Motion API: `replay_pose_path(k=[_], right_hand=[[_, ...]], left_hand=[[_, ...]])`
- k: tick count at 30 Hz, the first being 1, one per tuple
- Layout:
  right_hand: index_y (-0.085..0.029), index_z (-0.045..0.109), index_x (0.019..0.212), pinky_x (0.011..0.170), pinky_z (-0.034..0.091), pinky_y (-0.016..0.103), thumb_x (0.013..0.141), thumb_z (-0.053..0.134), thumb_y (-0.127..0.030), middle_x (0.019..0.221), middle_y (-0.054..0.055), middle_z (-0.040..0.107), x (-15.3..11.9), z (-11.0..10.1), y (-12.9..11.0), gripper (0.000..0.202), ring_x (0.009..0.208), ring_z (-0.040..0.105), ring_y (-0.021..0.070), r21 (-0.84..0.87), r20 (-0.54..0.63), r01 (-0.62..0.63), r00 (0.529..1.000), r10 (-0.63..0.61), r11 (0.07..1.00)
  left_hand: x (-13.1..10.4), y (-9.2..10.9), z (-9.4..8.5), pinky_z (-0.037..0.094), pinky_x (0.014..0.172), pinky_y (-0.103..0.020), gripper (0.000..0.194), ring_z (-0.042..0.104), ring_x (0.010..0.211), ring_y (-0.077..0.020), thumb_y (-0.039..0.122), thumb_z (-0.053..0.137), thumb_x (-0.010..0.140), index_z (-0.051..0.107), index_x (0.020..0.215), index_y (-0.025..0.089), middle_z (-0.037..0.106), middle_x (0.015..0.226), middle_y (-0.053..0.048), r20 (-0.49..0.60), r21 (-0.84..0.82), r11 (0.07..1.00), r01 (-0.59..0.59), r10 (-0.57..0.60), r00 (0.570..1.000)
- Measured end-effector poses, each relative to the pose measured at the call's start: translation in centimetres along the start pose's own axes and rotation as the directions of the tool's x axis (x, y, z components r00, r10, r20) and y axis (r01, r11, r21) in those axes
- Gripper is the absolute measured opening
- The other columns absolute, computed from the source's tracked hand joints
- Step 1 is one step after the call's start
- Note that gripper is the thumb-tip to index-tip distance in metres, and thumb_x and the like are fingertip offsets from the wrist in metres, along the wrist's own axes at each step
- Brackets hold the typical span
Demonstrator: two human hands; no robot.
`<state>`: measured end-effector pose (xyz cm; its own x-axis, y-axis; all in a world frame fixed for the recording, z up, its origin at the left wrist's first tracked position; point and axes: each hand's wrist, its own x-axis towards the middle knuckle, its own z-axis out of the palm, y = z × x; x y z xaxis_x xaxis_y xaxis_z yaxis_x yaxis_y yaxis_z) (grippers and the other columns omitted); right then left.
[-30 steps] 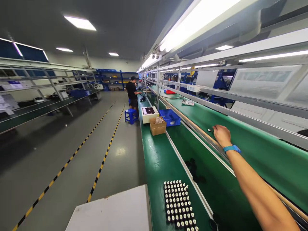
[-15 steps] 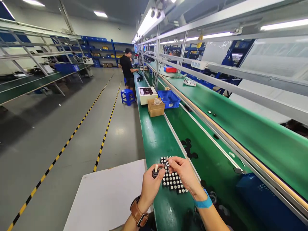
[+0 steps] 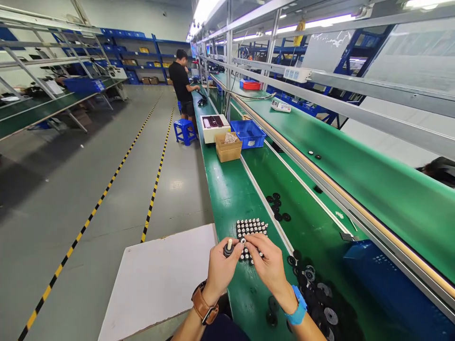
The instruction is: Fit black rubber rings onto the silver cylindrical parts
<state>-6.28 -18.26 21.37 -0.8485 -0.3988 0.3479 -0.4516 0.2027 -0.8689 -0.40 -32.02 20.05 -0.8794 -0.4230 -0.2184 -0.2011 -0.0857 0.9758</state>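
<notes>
My left hand (image 3: 219, 269), with a brown watch on the wrist, holds a small black part with a white pin (image 3: 228, 248) upright between its fingertips. My right hand (image 3: 269, 263), wearing a blue wristband, pinches a tiny ring-like piece (image 3: 243, 241) just right of that part, above a block of several small pin-topped parts (image 3: 250, 228) standing on the green bench (image 3: 227, 199). Black discs (image 3: 313, 284) lie in a heap on the conveyor belt to the right of my hands.
A white board (image 3: 156, 279) sits left of my hands. Further along the bench stand a cardboard box (image 3: 228, 148), a blue bin (image 3: 248, 133) and a white device (image 3: 213, 127). Another person (image 3: 181, 87) works far down the line beside a blue stool (image 3: 184, 131).
My right hand came back from the far shelf to the block of parts and now meets my left hand, which holds the black part. The view has tilted downward.
</notes>
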Motion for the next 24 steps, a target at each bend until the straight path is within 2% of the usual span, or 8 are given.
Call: replay_pose_path(k=[3, 7, 11, 15, 17, 19, 21, 24], right_hand=[[-0.023, 0.078, 0.117, 0.084, 0.06, 0.025, 0.1, 0.062, -0.014, 0.105, 0.006, 0.077, -0.4, 0.2, 0.2, 0.025, 0.094, 0.073, 0.0155, -0.031, 0.02, 0.07, 0.997, -0.07, 0.997], [-0.024, 0.078, 0.12, 0.083, 0.061, 0.026, 0.1, 0.061, -0.016, 0.106, 0.006, 0.077, -0.5, -0.2, 0.7, 0.027, 0.095, 0.074, 0.0162, -0.003, 0.079, 0.041, 0.996, -0.041, 0.999], [-0.024, 0.08, 0.114, 0.077, 0.06, 0.027, 0.101, 0.063, -0.024, 0.101, 0.007, 0.077, -0.6, -1.2, 1.2, 0.022, 0.088, 0.074, 0.0175, 0.073, 0.18, -0.082, 0.981, 0.068, 0.994], [-0.021, 0.081, 0.103, 0.066, 0.056, 0.025, 0.102, 0.062, -0.035, 0.086, 0.005, 0.074, -1.0, -1.6, 1.8, 0.023, 0.072, 0.069, 0.0153, 0.126, 0.288, -0.279, 0.929, 0.234, 0.952], [-0.019, 0.078, 0.096, 0.062, 0.054, 0.024, 0.102, 0.06, -0.041, 0.078, 0.004, 0.071, -1.2, -1.4, 2.1, 0.029, 0.066, 0.066, 0.0146, 0.137, 0.234, -0.346, 0.922, 0.309, 0.928], [-0.018, 0.074, 0.09, 0.062, 0.053, 0.025, 0.102, 0.058, -0.047, 0.073, 0.003, 0.068, -1.2, -1.3, 2.4, 0.035, 0.063, 0.063, 0.0147, 0.185, 0.099, -0.399, 0.917, 0.386, 0.898], [-0.018, 0.072, 0.09, 0.069, 0.056, 0.026, 0.101, 0.059, -0.053, 0.083, 0.005, 0.07, -1.0, -1.4, 2.4, 0.039, 0.072, 0.066, 0.0162, 0.271, 0.001, -0.437, 0.891, 0.453, 0.858], [-0.018, 0.075, 0.092, 0.083, 0.058, 0.029, 0.098, 0.064, -0.055, 0.114, 0.01, 0.071, -0.5, -1.9, 2.1, 0.039, 0.09, 0.067, 0.0181, 0.352, 0.104, -0.486, 0.869, 0.483, 0.8]], left_hand=[[-0.1, 0.0, -0.3, 0.039, 0.06, -0.025, 0.034, 0.046, 0.062, -0.0128, 0.048, 0.07, 0.084, 0.07, 0.075, 0.015, 0.058, 0.064, 0.001, 0.017, 0.014, 1.0, -0.01, 0.009, 1.0], [0.0, -0.3, -0.3, 0.037, 0.06, -0.024, 0.035, 0.042, 0.062, -0.012, 0.048, 0.071, 0.084, 0.069, 0.073, 0.015, 0.054, 0.063, 0.002, 0.048, 0.002, 1.0, -0.024, 0.024, 0.999], [-0.1, -0.4, -0.3, 0.034, 0.058, -0.024, 0.037, 0.04, 0.06, -0.0112, 0.05, 0.072, 0.084, 0.067, 0.072, 0.015, 0.053, 0.062, 0.002, 0.119, -0.047, 0.999, -0.004, 0.01, 0.993], [-0.3, -0.5, 0.0, 0.036, 0.061, -0.025, 0.039, 0.045, 0.062, -0.0127, 0.051, 0.07, 0.086, 0.07, 0.072, 0.014, 0.062, 0.065, -0.002, 0.24, -0.058, 0.998, 0.024, -0.01, 0.971], [-0.3, -0.7, 0.3, 0.036, 0.061, -0.025, 0.04, 0.046, 0.063, -0.0131, 0.052, 0.071, 0.085, 0.07, 0.072, 0.014, 0.062, 0.066, -0.002, 0.255, -0.056, 0.998, 0.038, -0.022, 0.967], [-0.2, -1.0, 0.6, 0.034, 0.06, -0.025, 0.041, 0.042, 0.061, -0.012, 0.053, 0.072, 0.083, 0.069, 0.072, 0.014, 0.056, 0.063, 0.0, 0.221, -0.056, 0.997, 0.059, -0.045, 0.974], [0.0, -1.2, 0.8, 0.032, 0.058, -0.024, 0.041, 0.037, 0.059, -0.011, 0.054, 0.073, 0.082, 0.067, 0.072, 0.015, 0.048, 0.06, 0.004, 0.163, -0.063, 0.995, 0.083, -0.072, 0.984], [0.5, -1.3, 1.0, 0.031, 0.055, -0.024, 0.043, 0.035, 0.057, -0.0106, 0.057, 0.075, 0.081, 0.067, 0.073, 0.015, 0.045, 0.059, 0.005, 0.131, -0.07, 0.992, 0.105, -0.095, 0.987]])
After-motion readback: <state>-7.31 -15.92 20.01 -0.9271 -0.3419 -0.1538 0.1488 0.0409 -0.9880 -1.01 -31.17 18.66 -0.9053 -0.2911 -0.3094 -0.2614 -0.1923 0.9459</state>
